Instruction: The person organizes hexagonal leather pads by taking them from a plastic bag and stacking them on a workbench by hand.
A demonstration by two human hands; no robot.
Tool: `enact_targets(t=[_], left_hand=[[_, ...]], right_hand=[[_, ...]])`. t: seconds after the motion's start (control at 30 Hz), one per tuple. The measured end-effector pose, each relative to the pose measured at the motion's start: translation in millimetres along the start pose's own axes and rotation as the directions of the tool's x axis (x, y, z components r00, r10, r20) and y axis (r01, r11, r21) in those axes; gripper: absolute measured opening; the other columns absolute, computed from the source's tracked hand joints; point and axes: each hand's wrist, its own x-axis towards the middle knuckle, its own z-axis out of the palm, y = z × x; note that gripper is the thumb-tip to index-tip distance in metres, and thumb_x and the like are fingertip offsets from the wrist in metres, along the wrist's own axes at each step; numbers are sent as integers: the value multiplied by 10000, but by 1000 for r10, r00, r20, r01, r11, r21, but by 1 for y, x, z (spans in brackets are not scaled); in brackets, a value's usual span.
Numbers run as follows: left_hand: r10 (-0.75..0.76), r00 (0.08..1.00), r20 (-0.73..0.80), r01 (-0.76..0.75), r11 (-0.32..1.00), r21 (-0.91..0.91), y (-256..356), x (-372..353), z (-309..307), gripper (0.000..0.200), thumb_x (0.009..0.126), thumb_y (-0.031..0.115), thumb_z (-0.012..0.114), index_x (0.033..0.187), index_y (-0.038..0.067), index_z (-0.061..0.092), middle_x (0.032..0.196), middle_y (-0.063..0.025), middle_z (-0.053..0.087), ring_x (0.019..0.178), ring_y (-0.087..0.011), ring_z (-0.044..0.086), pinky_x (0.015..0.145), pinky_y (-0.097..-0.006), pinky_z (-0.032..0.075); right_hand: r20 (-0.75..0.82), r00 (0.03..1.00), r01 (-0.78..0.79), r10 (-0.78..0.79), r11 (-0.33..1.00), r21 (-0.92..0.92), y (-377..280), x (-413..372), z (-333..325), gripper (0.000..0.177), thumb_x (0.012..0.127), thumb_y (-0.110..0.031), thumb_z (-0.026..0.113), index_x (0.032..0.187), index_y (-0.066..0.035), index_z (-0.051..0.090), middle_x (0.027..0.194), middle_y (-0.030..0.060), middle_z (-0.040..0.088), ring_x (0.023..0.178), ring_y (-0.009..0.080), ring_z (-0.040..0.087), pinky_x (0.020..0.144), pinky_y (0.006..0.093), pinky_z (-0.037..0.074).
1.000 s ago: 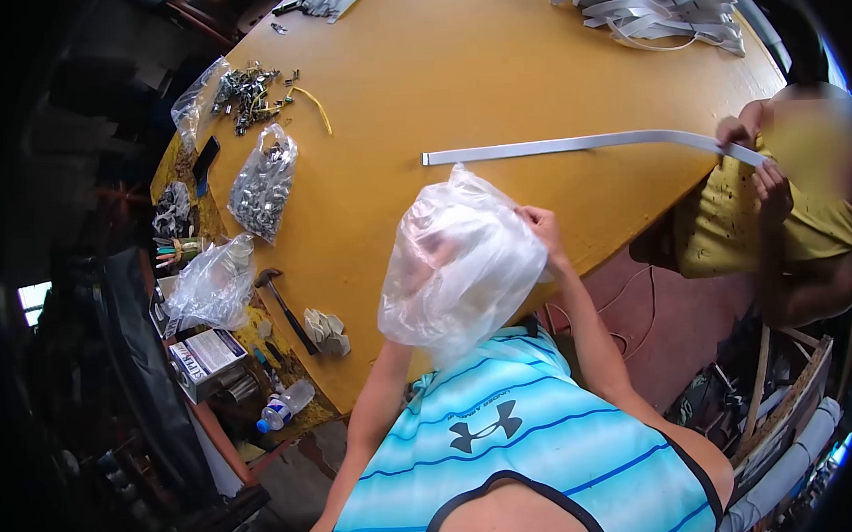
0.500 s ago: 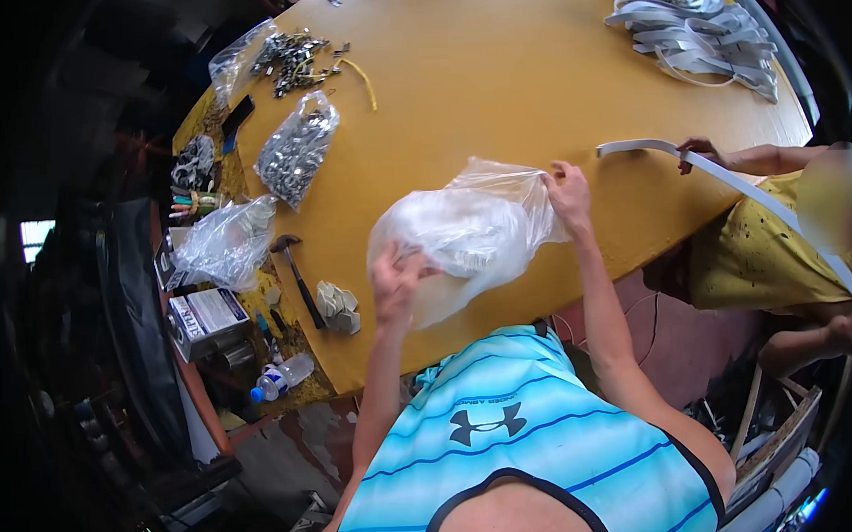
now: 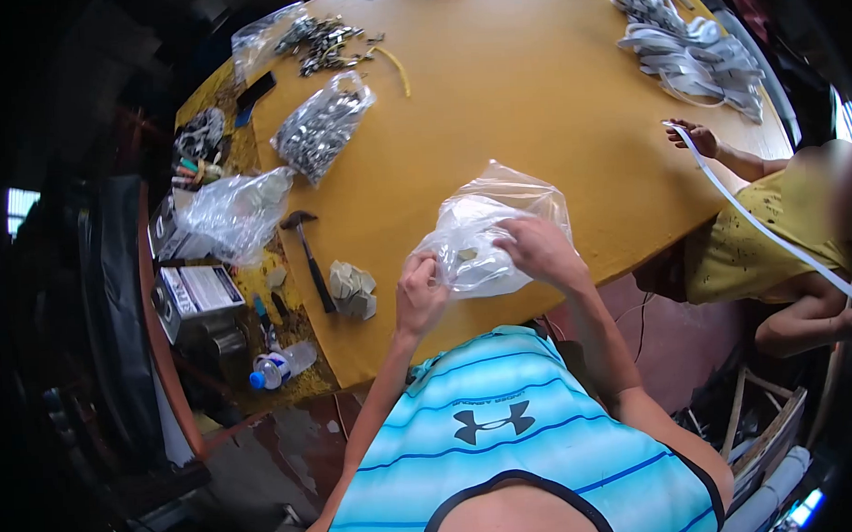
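Observation:
A clear plastic bag with whitish contents lies near the front edge of the yellow table. My left hand pinches the bag's left edge, its fingers closed. At the bag's right side my right hand has its fingers curled onto the plastic, gripping it over the contents. To the left of my hands are some crumpled beige pieces and a hammer with a dark handle.
A bag of metal pieces, loose metal clips and an empty-looking plastic bag are on the left. A water bottle lies at the corner. White strap bundles sit back right. A co-worker holds a white strip.
The bag is gathered smaller and lies farther right. My right hand has come in from the bag's far right corner onto its middle. The co-worker's strip has swung off the table surface.

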Motion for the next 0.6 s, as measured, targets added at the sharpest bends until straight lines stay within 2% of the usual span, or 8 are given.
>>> enact_targets(t=[0.03, 0.07, 0.17, 0.27, 0.37, 0.4, 0.5, 0.6], left_hand=[[6, 1000, 19, -8, 997, 81, -7, -8, -6, 165, 752, 26, 673, 901, -30, 632, 1075, -173, 621, 939, -333, 632, 777, -386, 532], [12, 999, 45, -19, 987, 162, -14, -15, -11, 175, 753, 15, 673, 917, -31, 631, 1084, -179, 620, 935, -346, 629, 790, -396, 529], [23, 1000, 0, -21, 927, 375, -34, -31, -18, 196, 782, -20, 642, 977, -26, 650, 1105, -185, 619, 945, -349, 623, 842, -390, 511], [242, 966, -88, -203, 926, 319, 22, -31, -44, 261, 798, -51, 594, 1054, -23, 636, 1076, -180, 631, 967, -361, 623, 849, -400, 507], [437, 898, 38, -439, 896, 72, 38, -22, -40, 290, 794, -72, 554, 1071, -26, 626, 1081, -197, 630, 970, -384, 624, 842, -411, 510], [435, 900, 28, -435, 898, 69, 33, -16, -31, 290, 794, -72, 554, 1071, -26, 626, 1081, -197, 630, 970, -384, 624, 842, -411, 510], [138, 831, 539, -382, 846, 371, -14, -6, -5, 117, 826, -5, 501, 887, -37, 595, 981, -204, 609, 871, -381, 614, 777, -465, 515], [10, 754, 656, -347, 855, 385, -28, -3, 3, 139, 851, 27, 477, 893, -37, 593, 1018, -219, 601, 874, -390, 614, 794, -467, 512]], right_hand=[[252, 942, -244, 223, 968, 55, -7, -2, -1, 435, 884, -317, 655, 1167, 3, 577, 1136, 219, 616, 970, 395, 611, 826, 459, 489], [259, 941, -238, 217, 970, 50, -11, -4, 9, 435, 884, -317, 655, 1167, 3, 577, 1136, 219, 616, 970, 395, 611, 826, 459, 489], [-87, 995, -58, 47, 990, -130, -14, -10, 49, 598, 787, -371, 754, 1158, 47, 540, 948, 226, 674, 915, 364, 654, 791, 434, 515], [154, 979, -106, 135, 977, -184, -26, 1, 55, 602, 768, -369, 772, 1151, 39, 549, 932, 209, 679, 914, 357, 655, 791, 427, 516], [3, 998, -58, 61, 969, -241, -7, 9, 87, 490, 740, -288, 773, 1072, 25, 593, 890, 191, 679, 895, 352, 657, 779, 432, 511], [-51, 998, -55, 43, 960, -275, -4, 11, 91, 454, 725, -258, 771, 1040, 25, 609, 887, 196, 676, 902, 351, 654, 783, 437, 507], [-287, 958, 1, -11, 999, -35, -6, 6, 67, 286, 718, -175, 728, 937, -17, 634, 803, 162, 667, 784, 309, 663, 692, 419, 506], [-299, 940, -130, 162, 984, 124, -35, -7, 20, 226, 725, -127, 690, 935, -59, 643, 729, 126, 647, 689, 268, 651, 626, 386, 492]])
